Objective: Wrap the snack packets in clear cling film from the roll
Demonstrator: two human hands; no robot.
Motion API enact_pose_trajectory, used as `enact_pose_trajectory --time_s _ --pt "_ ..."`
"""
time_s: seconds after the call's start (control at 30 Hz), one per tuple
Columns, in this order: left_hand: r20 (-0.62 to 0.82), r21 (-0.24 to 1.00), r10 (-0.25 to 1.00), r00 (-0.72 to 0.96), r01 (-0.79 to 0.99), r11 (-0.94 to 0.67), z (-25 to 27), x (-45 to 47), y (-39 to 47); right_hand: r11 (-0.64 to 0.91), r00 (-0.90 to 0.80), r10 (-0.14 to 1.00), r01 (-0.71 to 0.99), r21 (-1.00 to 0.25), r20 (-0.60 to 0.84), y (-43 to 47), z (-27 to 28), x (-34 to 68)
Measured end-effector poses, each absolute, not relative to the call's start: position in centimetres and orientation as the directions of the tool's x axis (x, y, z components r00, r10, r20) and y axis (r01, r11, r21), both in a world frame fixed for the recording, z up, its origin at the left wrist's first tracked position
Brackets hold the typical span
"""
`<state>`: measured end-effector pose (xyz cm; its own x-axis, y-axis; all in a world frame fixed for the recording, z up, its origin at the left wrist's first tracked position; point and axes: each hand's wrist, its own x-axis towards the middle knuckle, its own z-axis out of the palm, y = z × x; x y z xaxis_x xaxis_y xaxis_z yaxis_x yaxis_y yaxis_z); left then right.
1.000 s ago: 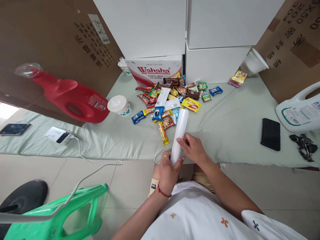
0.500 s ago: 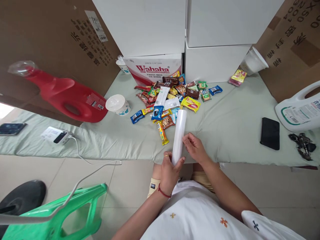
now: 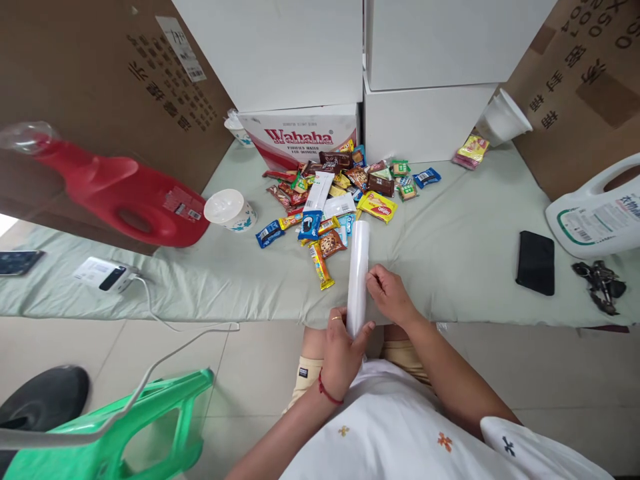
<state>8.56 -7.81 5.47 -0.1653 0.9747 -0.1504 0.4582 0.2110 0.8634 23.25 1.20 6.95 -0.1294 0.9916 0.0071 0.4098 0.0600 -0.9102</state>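
Observation:
A roll of glossy white, see-through plastic film [image 3: 358, 273] stands tilted near the table's front edge. My left hand [image 3: 345, 347] is wrapped round its lower end, thumb on the right side. At the roll's right side, my right hand [image 3: 390, 291] has its fingers curled in a pinch; whatever lies between the fingertips is too small to make out. Just beyond the roll lies a heap of wrapped snacks [image 3: 330, 243], with a yellow packet [image 3: 377, 207] and a yellow stick-shaped packet [image 3: 321, 267] nearest.
A paper cup [image 3: 231, 212] and a red jug [image 3: 135, 200] stand left, near a white power bank [image 3: 106, 275] with a cable. On the right are a black phone-like slab [image 3: 535, 263], keys [image 3: 600, 285] and a white jug [image 3: 595, 217]. White boxes [image 3: 425, 127] close off the back.
The view has shifted slightly, so the table's things appear a little further left. Both hands keep their places on the roll, with the right fingers still pinched at its side.

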Motion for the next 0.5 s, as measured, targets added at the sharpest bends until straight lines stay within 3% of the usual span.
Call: enact_pose_trajectory --time_s 0.13,0.27,0.4,0.5 --pt "-0.182 0.871 0.964 -0.194 0.423 0.250 5.6 8.4 -7.3 -0.035 -0.092 0.993 0.344 -0.938 -0.070 1.0 5.6 23.5" --pt "-0.167 0.861 0.962 -0.214 0.443 0.248 5.4 8.2 -7.0 -0.222 -0.046 0.974 0.047 -0.974 -0.224 0.2 4.9 23.3" --pt "-0.050 0.795 0.980 -0.192 0.587 0.155 4.8 8.0 -7.2 -0.324 -0.008 0.945 -0.152 -0.934 -0.326 -0.1 5.5 23.1" --pt "0.039 0.656 0.990 -0.134 0.751 0.076 4.7 7.9 -7.5 -0.359 0.049 0.925 -0.222 -0.907 -0.378 0.1 6.2 23.2"
